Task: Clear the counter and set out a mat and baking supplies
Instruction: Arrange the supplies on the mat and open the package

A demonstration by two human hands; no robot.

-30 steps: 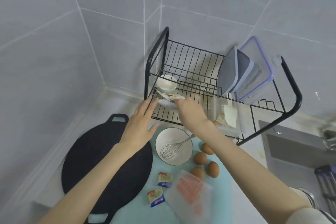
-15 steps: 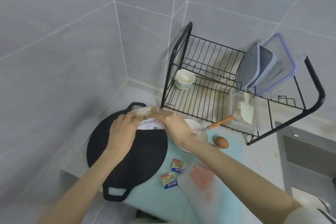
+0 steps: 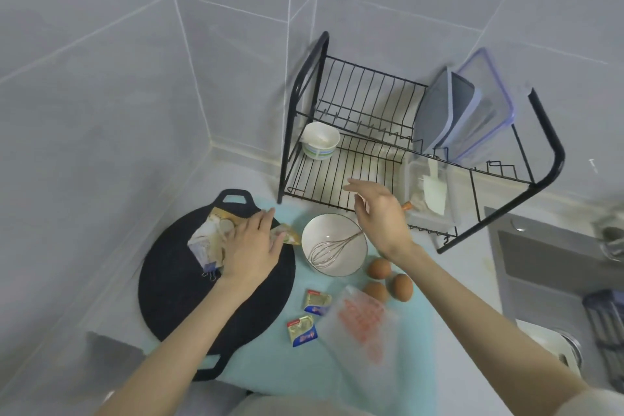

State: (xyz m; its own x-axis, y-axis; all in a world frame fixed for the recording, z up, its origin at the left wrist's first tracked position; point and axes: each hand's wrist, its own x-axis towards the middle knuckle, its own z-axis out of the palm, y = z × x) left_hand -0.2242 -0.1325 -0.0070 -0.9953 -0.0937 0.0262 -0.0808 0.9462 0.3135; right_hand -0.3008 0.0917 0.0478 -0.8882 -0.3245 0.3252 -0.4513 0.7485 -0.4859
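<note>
Now L hand (image 3: 251, 250) flat on pkt (image 3: 208, 241)

Rack (image 3: 556, 159): standing black and wiry in the corner, against the tiled wall (image 3: 101, 78).
Cup (image 3: 320, 140): sitting upright on the rack's lower shelf, far left.
Boxes (image 3: 483, 118): leaning on edge in the rack's upper tier, right side.
Sink (image 3: 540, 260): lying right of the rack.

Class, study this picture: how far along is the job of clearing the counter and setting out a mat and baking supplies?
Done: the mat is down, with a bowl, whisk, eggs, butter packets and a bag on it. In hand: the left hand presses a pouch onto the black pan; the right hand hangs open near the rack. Possibly left: moving the pan, and fetching the cup from the rack.
</note>
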